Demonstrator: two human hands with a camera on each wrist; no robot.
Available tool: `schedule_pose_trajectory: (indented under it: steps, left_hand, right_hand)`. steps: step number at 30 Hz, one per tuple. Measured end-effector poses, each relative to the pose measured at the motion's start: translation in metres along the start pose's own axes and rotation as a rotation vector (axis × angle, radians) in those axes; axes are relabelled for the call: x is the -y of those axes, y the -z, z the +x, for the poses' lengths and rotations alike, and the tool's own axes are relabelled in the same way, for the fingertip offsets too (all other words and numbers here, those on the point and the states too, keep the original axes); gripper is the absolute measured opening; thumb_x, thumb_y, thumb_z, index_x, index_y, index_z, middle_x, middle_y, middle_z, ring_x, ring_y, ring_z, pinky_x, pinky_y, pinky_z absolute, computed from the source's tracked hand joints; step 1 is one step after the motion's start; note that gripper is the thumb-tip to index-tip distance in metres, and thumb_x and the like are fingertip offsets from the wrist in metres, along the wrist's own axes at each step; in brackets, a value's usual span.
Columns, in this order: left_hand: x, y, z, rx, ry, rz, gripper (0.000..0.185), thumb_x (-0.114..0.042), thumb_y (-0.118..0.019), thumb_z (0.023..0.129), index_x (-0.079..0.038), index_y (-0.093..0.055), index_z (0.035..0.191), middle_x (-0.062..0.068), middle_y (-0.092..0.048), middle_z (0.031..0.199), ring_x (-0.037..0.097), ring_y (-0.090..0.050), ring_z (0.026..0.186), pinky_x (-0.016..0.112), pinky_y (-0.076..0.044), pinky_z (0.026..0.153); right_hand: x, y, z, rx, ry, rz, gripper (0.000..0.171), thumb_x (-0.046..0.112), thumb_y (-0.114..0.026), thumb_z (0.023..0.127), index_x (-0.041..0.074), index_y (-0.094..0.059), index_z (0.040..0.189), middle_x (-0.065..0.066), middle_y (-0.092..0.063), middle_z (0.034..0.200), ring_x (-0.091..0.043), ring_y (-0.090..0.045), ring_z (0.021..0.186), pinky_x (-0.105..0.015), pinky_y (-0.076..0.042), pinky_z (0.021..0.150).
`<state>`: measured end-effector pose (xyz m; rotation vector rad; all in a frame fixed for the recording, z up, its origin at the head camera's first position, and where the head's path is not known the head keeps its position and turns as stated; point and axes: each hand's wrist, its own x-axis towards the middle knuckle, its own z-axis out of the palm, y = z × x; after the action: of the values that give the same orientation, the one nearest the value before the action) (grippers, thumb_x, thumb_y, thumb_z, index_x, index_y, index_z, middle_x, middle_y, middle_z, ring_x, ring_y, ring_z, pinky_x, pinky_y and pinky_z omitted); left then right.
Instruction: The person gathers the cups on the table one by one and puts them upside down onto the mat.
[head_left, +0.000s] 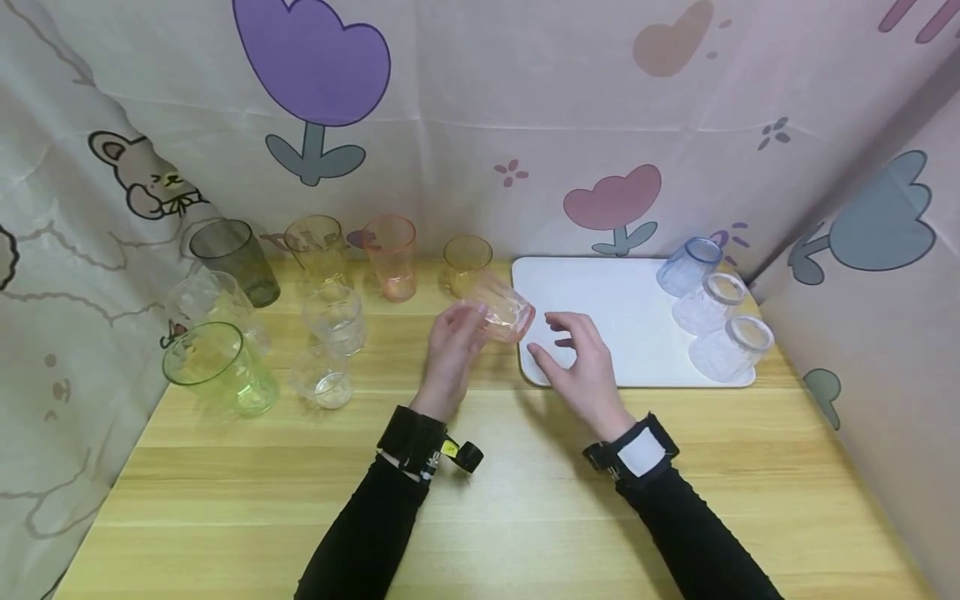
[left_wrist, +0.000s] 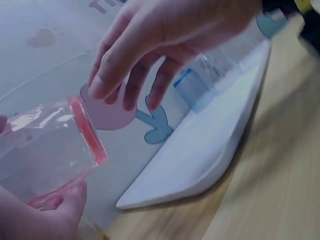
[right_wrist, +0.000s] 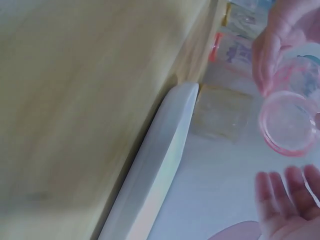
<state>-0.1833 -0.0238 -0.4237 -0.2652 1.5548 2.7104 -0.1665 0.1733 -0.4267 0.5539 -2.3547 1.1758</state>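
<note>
A clear pink-tinted glass (head_left: 504, 310) is held in my left hand (head_left: 452, 346), raised near the tray's left edge and tipped on its side. Its thick pink base points right, as the left wrist view shows, with the thumb (left_wrist: 72, 207) against its side. My right hand (head_left: 579, 367) hovers just right of that base, fingers spread and bent, holding nothing. In the right wrist view the round base (right_wrist: 289, 124) faces the right hand's fingers (right_wrist: 295, 187), with a gap between. Below lies a white tray (head_left: 600, 321).
On the tray's right side, a blue glass (head_left: 686, 268) and two clear glasses (head_left: 708, 304) stand narrow end up. Behind my left hand is an amber tumbler (head_left: 467, 262). Further left are a pink glass (head_left: 392, 262), a green glass (head_left: 225, 371), a grey glass (head_left: 238, 262) and several others.
</note>
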Motion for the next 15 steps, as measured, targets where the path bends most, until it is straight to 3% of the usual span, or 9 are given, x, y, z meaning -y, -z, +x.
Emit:
schedule_pose_trajectory:
  steps: [7,12,15]
  left_hand:
    - [0.0013,-0.0035,-0.0050,0.113,0.076,-0.188,0.024,-0.028,-0.066,0.101,-0.009,-0.060,0.114,0.004,-0.062,0.111,0.016,-0.062,0.101,0.028,-0.055,0.098]
    - [0.0045,-0.0056,-0.0059,0.183,0.129,-0.250,0.036,-0.041,-0.067,0.100,-0.010,-0.059,0.118,0.005,-0.065,0.114,0.017,-0.064,0.103,0.027,-0.056,0.097]
    - [0.0062,-0.0077,-0.0064,0.201,0.160,-0.269,0.038,-0.043,-0.065,0.101,-0.010,-0.059,0.118,0.007,-0.065,0.118,0.018,-0.064,0.104,0.024,-0.056,0.092]
  right_hand:
    - [0.0049,-0.0039,0.0022,-0.082,0.085,0.050,0.083,0.008,-0.091,0.078,-0.002,-0.048,0.148,-0.020,-0.053,0.143,-0.032,-0.053,0.133,-0.045,-0.055,0.102]
    - [0.0073,-0.0077,0.0036,-0.101,0.164,0.065,0.088,0.003,-0.092,0.074,0.000,-0.048,0.150,-0.020,-0.050,0.147,-0.033,-0.051,0.135,-0.050,-0.053,0.103]
    - [0.0091,-0.0091,0.0040,-0.105,0.191,0.062,0.087,0.001,-0.092,0.073,0.001,-0.050,0.148,-0.018,-0.050,0.149,-0.033,-0.051,0.135,-0.045,-0.052,0.106]
